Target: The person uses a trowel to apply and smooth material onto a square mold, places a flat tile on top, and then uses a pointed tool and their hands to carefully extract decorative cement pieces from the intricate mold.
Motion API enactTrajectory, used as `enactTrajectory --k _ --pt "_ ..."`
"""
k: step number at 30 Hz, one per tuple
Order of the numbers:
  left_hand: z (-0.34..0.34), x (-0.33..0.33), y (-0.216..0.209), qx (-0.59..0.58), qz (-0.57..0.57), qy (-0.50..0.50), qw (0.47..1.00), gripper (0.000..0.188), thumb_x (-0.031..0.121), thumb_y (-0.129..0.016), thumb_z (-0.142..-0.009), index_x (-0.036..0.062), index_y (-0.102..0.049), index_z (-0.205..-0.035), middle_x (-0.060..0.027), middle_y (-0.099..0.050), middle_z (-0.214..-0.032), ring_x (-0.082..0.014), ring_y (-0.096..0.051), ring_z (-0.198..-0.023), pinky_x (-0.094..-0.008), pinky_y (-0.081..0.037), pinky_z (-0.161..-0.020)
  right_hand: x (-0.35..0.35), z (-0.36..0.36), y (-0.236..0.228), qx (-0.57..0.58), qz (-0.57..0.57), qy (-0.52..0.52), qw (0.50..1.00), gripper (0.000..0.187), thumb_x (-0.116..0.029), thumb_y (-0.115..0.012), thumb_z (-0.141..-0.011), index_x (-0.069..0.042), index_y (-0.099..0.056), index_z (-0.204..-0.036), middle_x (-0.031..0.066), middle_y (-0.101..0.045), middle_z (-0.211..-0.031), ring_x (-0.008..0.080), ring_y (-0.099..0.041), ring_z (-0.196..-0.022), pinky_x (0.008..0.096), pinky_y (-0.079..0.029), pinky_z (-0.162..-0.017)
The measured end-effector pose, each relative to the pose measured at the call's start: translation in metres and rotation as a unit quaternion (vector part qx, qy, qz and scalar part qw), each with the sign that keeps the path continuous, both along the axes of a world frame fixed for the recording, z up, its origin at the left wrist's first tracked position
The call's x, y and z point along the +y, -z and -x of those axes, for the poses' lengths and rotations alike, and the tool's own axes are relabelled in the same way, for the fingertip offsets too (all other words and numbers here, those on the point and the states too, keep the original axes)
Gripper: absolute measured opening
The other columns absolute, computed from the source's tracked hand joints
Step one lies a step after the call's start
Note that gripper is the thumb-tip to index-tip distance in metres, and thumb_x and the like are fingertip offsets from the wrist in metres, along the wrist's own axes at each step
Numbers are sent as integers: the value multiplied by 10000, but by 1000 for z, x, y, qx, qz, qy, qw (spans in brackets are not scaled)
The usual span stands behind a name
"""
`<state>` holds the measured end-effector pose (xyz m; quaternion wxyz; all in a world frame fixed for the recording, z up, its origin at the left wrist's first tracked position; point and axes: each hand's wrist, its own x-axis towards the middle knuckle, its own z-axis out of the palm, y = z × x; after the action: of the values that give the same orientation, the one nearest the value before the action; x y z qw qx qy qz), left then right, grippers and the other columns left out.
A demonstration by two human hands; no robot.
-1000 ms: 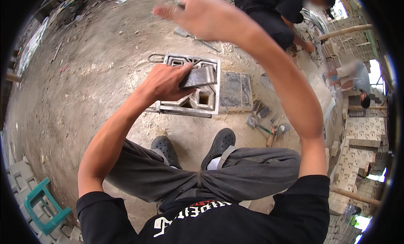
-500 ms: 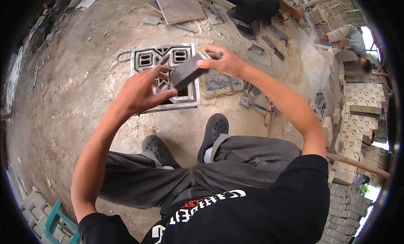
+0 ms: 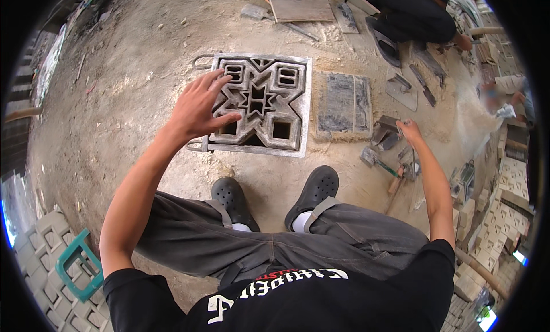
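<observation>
A square grey metal mould [image 3: 306, 111] with a star-and-square pattern of openings lies on the ground before my feet. My left hand [image 3: 200, 105] hovers over its left side, fingers spread and holding nothing. To the right, my right hand [image 3: 408, 131] is low over a small group of tools, its fingers closed at the end of a dark rectangular block [image 3: 389, 124]. Whether the block rests fully on what lies under it is hard to tell. Between the mould and that hand sits a flat dark board [image 3: 344, 103], dusted with pale powder.
A green-handled tool [image 3: 381, 163] lies nearer me on the right. Trowels [image 3: 403, 91] and a wooden board [image 3: 301, 4] are farther off. A co-worker in dark trousers [image 3: 409, 17] squats at the far right. Patterned blocks [image 3: 504, 200] are stacked at right; a teal plastic stool [image 3: 80, 266] is at lower left.
My right hand has carried the dark block from above the mould over to the tools on the right. The left hand has opened wider above the mould. The view has shifted.
</observation>
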<state>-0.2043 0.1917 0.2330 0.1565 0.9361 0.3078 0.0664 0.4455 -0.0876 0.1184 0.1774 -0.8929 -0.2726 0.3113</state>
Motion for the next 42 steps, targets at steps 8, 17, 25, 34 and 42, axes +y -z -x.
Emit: enactTrajectory --k 8,17,25,34,42 --pt "-33 3 9 -59 -10 29 998 959 632 -687 -769 66 -340 -1461 -176 -357 -1492 -364 -377 -1361 -474 -305 -1133 13 -49 -47 -462 156 -227 843 689 -599 -505 -917 73 -638 -991 233 -676 -822 311 -683 -666 414 -527 -542" --pt "-35 9 18 -30 -34 13 999 972 668 -668 -764 66 -347 -1455 -203 -345 -1498 -381 -315 -1399 -525 -262 -1145 226 299 -230 398 -324 -7 858 634 -602 -361 -990 -179 -226 -537 -53 -176 -470 107 -163 -411 281 -165 -413" --pt "-87 15 46 -87 -22 2 996 941 710 -639 -755 73 -418 -1412 -183 -375 -1481 -352 -305 -1412 -512 -198 -1183 290 334 -219 445 -389 -54 805 579 -483 -405 -1000 -175 -233 -540 -49 -178 -478 100 -156 -420 284 -140 -416" --pt "-92 6 43 -104 -53 -27 993 935 722 -646 -734 63 -467 -1373 -151 -439 -1446 -309 -346 -1396 -474 -202 -1187 308 356 -203 489 -324 -300 753 577 -461 -427 -997 -180 -254 -523 -57 -203 -459 87 -185 -386 271 -144 -385" --pt "-94 3 41 -95 13 -27 995 882 677 -644 -746 69 -478 -1364 -166 -455 -1418 -310 -366 -1378 -477 -213 -1171 280 397 -214 265 -272 -646 662 480 -279 -542 -906 -113 -442 -466 -13 -389 -450 104 -319 -412 276 -254 -412"
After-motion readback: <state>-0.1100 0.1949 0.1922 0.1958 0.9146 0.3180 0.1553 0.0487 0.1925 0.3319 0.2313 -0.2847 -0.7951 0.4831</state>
